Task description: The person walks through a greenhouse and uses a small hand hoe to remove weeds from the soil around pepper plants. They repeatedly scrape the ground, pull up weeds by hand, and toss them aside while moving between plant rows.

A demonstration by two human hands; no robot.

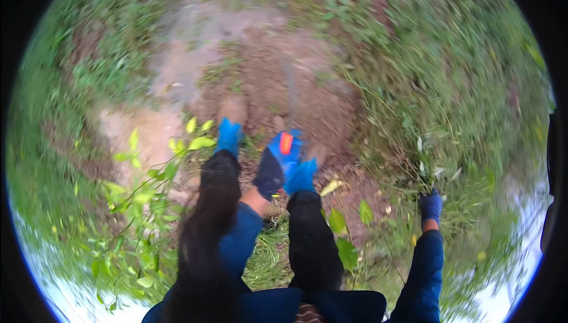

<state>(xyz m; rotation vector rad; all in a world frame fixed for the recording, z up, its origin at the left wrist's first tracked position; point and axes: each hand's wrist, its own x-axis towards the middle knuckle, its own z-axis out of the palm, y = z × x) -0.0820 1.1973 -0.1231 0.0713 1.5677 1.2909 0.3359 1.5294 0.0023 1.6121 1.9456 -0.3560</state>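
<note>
In the head view, my left hand (280,156) wears a dark and blue work glove and is between my lower legs. It is closed around what looks like a hand tool, with an orange-red patch showing at the grip. From there a thin grey blade or shaft (290,88), badly blurred, points away over the soil. Out to the right, my right hand (430,205), also gloved, grips a bunch of pulled weeds (424,167) with narrow leaves and stems. Motion blur hides the tool's exact shape.
My feet, in blue footwear (229,135), stand on bare brown soil (266,70). A leafy branch (151,194) rises close on the left, and broad leaves (346,252) stand by my right leg. Dense weeds (443,79) cover the right side. Wet-looking ground (191,43) lies ahead.
</note>
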